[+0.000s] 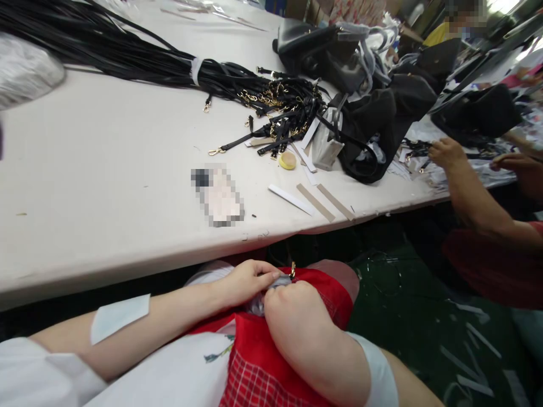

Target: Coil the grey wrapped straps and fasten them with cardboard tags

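Note:
In my lap, both hands meet at a grey, wrapped-looking piece with gold hardware [280, 281]; its full shape is hidden under them. My left hand [246, 282] is closed on it, with thumb and fingers near its upper side. Curled into a fist against the same piece is my right hand [291, 302], whose fingertips are out of sight. A gold clasp [292, 269] sticks up just beyond the knuckles. Beneath lies a red apron [254, 350] with a checked part.
On the white table [106, 186] lie a long bundle of black straps [169, 62] with gold clips, a blurred-out phone [223, 198], a yellow round item [287, 160] and card strips [316, 202]. Black bags [377, 118] stand at right. A co-worker's hand [447, 154] works beyond.

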Tool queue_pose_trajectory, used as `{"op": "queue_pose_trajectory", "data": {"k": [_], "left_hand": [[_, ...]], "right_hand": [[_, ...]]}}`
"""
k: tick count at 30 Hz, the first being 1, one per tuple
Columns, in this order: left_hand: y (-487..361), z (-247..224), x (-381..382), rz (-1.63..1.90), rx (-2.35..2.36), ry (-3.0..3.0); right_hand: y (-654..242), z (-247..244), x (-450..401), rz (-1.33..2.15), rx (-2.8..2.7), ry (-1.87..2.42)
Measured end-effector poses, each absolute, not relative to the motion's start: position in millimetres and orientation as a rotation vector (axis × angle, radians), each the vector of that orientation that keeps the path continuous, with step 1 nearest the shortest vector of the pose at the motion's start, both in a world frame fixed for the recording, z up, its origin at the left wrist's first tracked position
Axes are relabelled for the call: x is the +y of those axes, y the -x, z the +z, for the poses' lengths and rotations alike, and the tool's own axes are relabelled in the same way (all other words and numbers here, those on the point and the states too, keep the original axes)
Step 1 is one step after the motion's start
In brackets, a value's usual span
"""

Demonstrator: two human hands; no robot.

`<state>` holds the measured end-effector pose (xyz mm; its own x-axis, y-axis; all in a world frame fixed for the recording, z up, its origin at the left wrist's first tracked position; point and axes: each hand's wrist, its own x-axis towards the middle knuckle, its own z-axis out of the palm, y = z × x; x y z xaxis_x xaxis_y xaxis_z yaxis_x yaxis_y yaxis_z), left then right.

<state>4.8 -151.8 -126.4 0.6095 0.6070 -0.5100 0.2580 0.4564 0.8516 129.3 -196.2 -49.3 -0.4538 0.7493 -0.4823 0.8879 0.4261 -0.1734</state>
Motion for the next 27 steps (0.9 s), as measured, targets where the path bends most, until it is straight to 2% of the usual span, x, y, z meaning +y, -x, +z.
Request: {"op": "queue_pose_trajectory", "data": {"k": [4, 10, 19, 23, 27], "left_hand": [[-0.9, -131.4, -155.3, 0.271, 0.937, -0.978], [-1.5, -127.8, -149.1, 0.27, 0.871, -1.018], [-5.2, -118.8, -152.5, 0.273, 0.853, -1.348], [-5.5, -116.5, -154.8, 0.328, 0.848, -1.555], [-6.5, -112.1, -150.5, 0.446, 0.707, -1.727]], "right_hand": [[-140.6, -61.9, -192.1, -0.473, 2.321, -1.643], [-186.0, -56.9, -190.7, -1.014, 2.537, -1.84], [-185.0, -104.5, -192.5, -1.198, 2.527, -2.37], [-187.4, -117.5, -193.6, -1.539, 2.228, -2.5], [-194.7, -126.0, -187.2, -1.944, 2.012, -2.404]]}}
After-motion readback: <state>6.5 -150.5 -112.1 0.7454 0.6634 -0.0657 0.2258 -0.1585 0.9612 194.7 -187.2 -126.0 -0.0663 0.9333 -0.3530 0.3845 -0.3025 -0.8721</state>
